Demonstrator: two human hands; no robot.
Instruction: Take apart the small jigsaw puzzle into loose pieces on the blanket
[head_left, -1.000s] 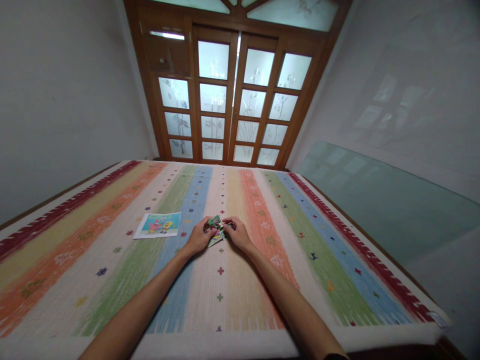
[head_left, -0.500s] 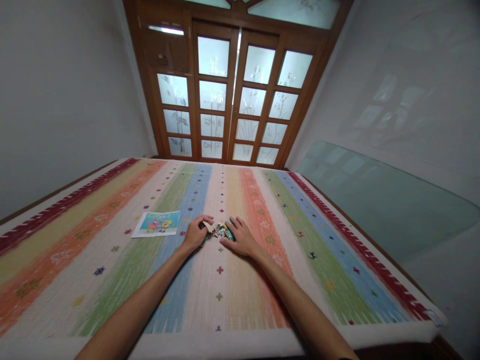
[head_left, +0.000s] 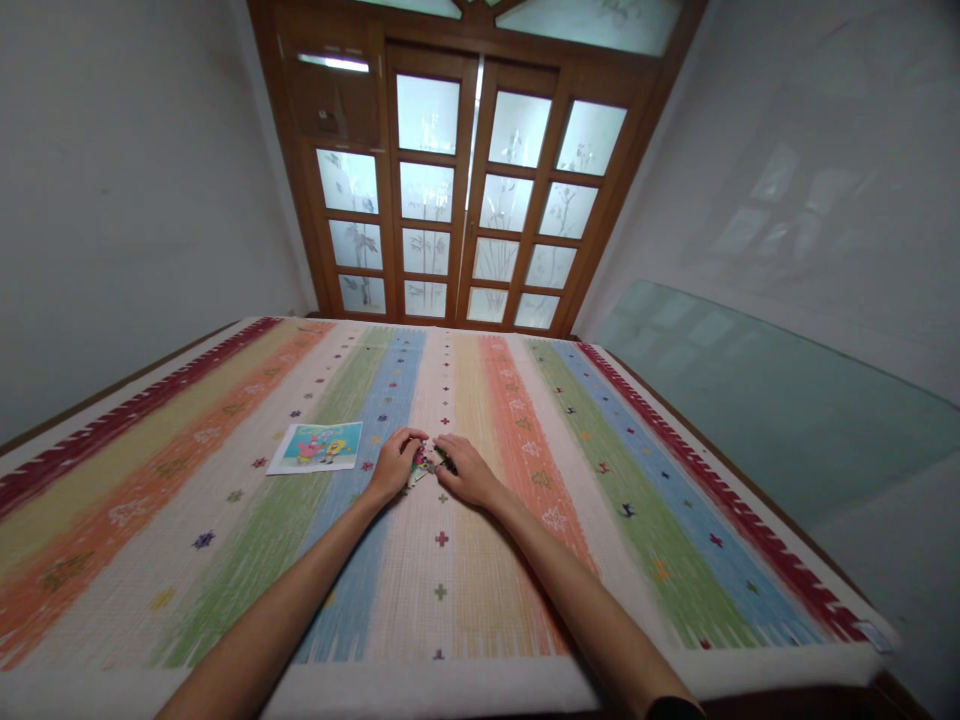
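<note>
A small heap of colourful puzzle pieces [head_left: 425, 462] lies on a striped cloth [head_left: 225, 520] near the middle of the surface. My left hand [head_left: 391, 466] rests against the heap's left side with its fingers curled on the pieces. My right hand [head_left: 463, 472] presses on the heap from the right, fingers bent over it. The hands nearly meet, and most of the pieces are hidden under them. A cartoon picture card [head_left: 317, 446] lies flat to the left of my left hand, untouched.
The striped cloth covers a wide flat surface with a wooden edge [head_left: 750, 470] on the right. A wooden door with frosted glass panes [head_left: 465, 200] stands behind it. A pale green glass sheet [head_left: 765, 400] leans along the right wall.
My right hand, flat and spread half a second ago, has curled in and closed on the heap. My left hand has shifted slightly right, and the pieces are gathered tighter between both hands.
</note>
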